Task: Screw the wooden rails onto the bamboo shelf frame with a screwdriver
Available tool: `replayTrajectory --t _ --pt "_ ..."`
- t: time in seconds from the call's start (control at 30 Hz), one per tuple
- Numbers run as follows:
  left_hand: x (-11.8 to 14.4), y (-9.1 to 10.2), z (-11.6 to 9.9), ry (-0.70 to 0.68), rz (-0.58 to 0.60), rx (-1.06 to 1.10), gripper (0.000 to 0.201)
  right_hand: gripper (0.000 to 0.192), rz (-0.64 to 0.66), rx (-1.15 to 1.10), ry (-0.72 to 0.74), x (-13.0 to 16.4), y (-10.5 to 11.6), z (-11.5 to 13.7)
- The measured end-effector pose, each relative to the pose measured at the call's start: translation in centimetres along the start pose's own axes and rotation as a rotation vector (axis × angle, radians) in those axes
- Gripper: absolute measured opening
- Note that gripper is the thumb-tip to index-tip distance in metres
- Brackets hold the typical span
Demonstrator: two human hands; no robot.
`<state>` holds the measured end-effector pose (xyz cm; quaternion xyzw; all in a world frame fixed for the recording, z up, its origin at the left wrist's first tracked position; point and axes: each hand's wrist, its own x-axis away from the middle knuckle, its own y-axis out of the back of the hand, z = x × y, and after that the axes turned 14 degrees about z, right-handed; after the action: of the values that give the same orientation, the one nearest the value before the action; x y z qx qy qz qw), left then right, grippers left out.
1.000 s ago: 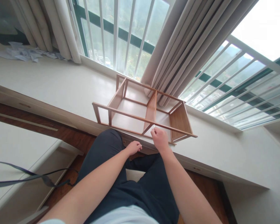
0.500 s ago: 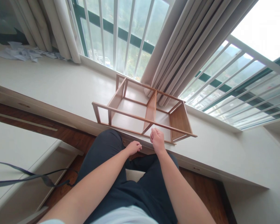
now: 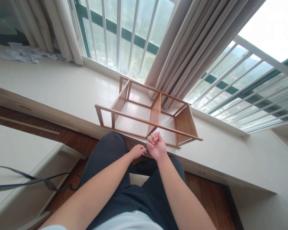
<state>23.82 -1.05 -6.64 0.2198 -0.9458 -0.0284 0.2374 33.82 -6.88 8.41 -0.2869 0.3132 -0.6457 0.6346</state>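
A light brown wooden shelf frame [image 3: 147, 113] of thin slats lies on its side on the white window ledge [image 3: 62, 86], its open face turned upward, one upright divider near the middle and a solid panel at the right end. A small, thin white piece [image 3: 157, 129] sticks up beside its near rail, pinched in curled fingers.

Beige curtains [image 3: 182, 48] flank barred windows; crumpled, perhaps paper scraps [image 3: 24, 53] lie far-left.
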Motion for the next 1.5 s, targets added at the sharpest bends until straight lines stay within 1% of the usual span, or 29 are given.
replayTrajectory --t 0.07,0.17,0.33,0.5,0.6,0.67,0.73,0.87,0.97,1.07,1.13,1.23,1.5 --pt "0.1 0.0 -0.1 -0.006 0.005 -0.008 0.026 0.041 0.020 -0.036 0.009 0.0 -0.1 -0.2" --pt "0.4 0.1 -0.3 -0.009 0.013 -0.023 0.030 0.040 0.004 -0.032 0.019 0.0 -0.2 -0.4" --pt "0.6 0.1 -0.5 0.004 0.014 -0.028 0.027 0.041 -0.023 -0.022 0.048 0.0 -0.6 -0.6" --pt "0.3 0.0 -0.2 0.006 0.004 -0.025 0.028 0.042 -0.044 0.053 0.023 0.0 -1.2 -0.8" --pt "0.1 0.0 0.0 0.004 0.002 -0.011 0.027 0.044 -0.065 0.130 0.027 0.0 -1.1 -0.9" --pt "0.0 0.0 0.2 0.007 0.003 0.003 0.024 0.046 -0.105 0.230 0.044 0.1 -0.7 -0.9" --pt "-0.1 -0.1 0.2 0.013 0.001 0.016 0.022 0.046 -0.174 0.381 0.067 0.0 -0.1 -0.9" --pt "-0.2 -0.1 0.2 0.033 0.000 0.012 0.023 0.044 -0.329 0.788 0.076 0.0 1.4 -0.2" --pt "-0.2 -0.1 0.2 0.034 0.005 0.007 0.023 0.043 -0.352 1.125 0.050 -0.1 2.0 0.6" --pt "-0.2 -0.1 0.3 0.036 0.009 0.007 0.024 0.042 -0.342 1.350 0.074 -0.1 1.7 1.4" --pt "-0.2 -0.1 0.4 0.040 0.008 0.008 0.025 0.042 -0.349 1.421 0.089 -0.2 1.4 1.7" --pt "-0.3 -0.2 0.4 0.045 0.010 0.011 0.025 0.041 -0.358 1.464 0.088 -0.3 1.1 1.9" --pt "-0.4 -0.2 0.8 0.035 0.010 0.002 0.024 0.039 -0.335 1.528 0.075 -0.4 1.8 1.9"
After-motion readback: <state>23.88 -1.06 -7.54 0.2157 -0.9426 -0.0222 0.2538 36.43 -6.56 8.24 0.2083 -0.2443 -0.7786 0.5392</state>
